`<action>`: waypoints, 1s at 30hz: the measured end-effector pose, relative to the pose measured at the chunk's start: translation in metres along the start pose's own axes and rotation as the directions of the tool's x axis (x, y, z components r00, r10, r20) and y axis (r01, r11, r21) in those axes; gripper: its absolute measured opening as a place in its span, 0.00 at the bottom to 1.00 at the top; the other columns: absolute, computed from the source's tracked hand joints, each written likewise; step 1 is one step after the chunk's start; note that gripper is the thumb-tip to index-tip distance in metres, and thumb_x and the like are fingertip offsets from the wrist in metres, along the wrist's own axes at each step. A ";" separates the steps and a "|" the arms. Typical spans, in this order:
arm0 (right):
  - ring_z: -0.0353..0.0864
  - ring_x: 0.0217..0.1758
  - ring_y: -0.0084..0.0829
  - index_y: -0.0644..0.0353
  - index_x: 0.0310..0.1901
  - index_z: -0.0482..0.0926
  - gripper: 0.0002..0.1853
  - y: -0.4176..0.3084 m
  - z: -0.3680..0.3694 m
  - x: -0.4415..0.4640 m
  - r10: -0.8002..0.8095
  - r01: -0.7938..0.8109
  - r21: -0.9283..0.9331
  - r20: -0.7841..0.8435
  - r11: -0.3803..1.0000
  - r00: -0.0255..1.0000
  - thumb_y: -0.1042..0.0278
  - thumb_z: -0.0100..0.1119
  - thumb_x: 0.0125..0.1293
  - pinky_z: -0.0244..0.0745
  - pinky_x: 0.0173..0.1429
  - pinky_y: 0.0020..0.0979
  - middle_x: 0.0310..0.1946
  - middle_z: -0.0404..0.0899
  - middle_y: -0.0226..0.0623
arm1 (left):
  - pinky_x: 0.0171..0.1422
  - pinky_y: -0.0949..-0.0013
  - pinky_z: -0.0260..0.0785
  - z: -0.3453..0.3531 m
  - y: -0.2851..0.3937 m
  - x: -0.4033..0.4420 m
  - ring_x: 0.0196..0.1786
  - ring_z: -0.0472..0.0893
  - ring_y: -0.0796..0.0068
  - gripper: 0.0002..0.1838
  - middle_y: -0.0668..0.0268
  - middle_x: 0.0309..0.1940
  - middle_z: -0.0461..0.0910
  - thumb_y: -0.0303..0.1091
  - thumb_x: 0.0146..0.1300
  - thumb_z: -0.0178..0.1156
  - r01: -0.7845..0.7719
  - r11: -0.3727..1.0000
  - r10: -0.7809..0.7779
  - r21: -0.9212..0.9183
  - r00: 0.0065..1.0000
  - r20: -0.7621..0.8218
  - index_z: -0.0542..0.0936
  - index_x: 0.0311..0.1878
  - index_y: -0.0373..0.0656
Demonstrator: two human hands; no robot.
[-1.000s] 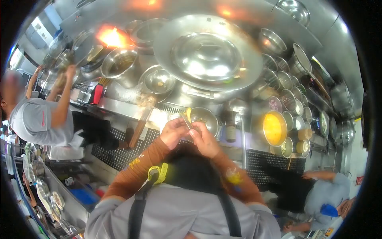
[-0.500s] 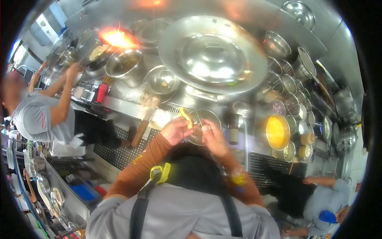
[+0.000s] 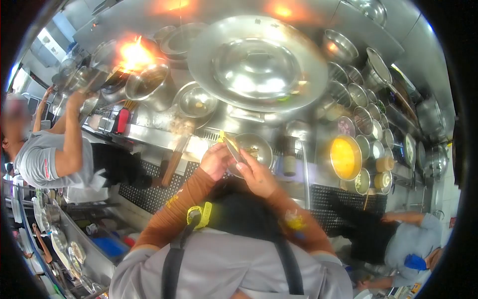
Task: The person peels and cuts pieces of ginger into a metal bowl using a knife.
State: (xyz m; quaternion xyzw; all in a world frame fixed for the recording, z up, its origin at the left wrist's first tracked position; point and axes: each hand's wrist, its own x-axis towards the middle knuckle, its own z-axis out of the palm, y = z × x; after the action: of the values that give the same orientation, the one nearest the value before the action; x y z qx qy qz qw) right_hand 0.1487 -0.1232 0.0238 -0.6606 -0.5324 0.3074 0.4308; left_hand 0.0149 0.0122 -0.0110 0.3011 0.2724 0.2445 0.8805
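Between my hands, over a steel bowl (image 3: 260,144), a small knife (image 3: 233,150) lies against a yellow piece of food (image 3: 222,137). My left hand (image 3: 216,162) is closed round the yellow piece, which sticks out above the fingers. Pinched in my right hand (image 3: 255,174) is the knife, its blade slanting up to the left. The bowl holds some small pieces that are too small to name. A wooden-handled tool (image 3: 172,168) rests on the counter edge left of my hands.
A large covered wok (image 3: 256,102) stands ahead. Flames (image 3: 135,56) rise at back left, near a co-worker (image 3: 50,154). At right are a bowl of yellow liquid (image 3: 344,157) and several ingredient containers. Another person (image 3: 411,241) is at lower right.
My hands have come back together, and the knife now lies against the yellow piece. The left co-worker's pan has tilted up near the flames.
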 end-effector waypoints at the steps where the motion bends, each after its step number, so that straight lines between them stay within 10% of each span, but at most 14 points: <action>1: 0.80 0.55 0.55 0.65 0.68 0.66 0.29 -0.001 -0.001 0.000 0.003 -0.003 0.005 0.000 1.000 1.000 0.54 0.51 0.74 0.74 0.59 0.42 0.51 0.79 0.62 | 0.55 0.67 0.75 0.002 0.001 -0.001 0.49 0.81 0.71 0.12 0.64 0.48 0.82 0.25 0.67 0.56 0.003 1.000 -0.003 0.001 1.000 -0.012 0.78 0.53 0.39; 15: 0.79 0.60 0.49 0.64 0.70 0.64 0.28 0.001 -0.001 0.001 0.054 -0.057 0.059 0.049 0.997 0.997 0.57 0.51 0.75 0.71 0.62 0.38 0.57 0.76 0.61 | 0.56 0.66 0.73 0.013 0.011 -0.013 0.51 0.80 0.68 0.14 0.60 0.49 0.80 0.29 0.66 0.55 0.114 0.991 -0.120 0.071 0.990 0.077 0.78 0.53 0.35; 30: 0.76 0.29 0.24 0.59 0.73 0.61 0.30 0.003 0.000 -0.001 0.058 -0.069 0.137 0.088 0.988 0.994 0.55 0.51 0.75 0.74 0.37 0.28 0.29 0.77 0.35 | 0.51 0.69 0.74 0.003 0.011 -0.007 0.47 0.81 0.72 0.13 0.62 0.47 0.81 0.29 0.67 0.55 0.143 0.988 -0.145 0.051 0.989 0.039 0.78 0.53 0.37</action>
State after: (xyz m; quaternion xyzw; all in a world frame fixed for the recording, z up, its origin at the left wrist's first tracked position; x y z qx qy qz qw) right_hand 0.1502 -0.1246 0.0209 -0.6321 -0.5058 0.3849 0.4433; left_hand 0.0082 0.0143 0.0004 0.3069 0.2804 0.1671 0.8940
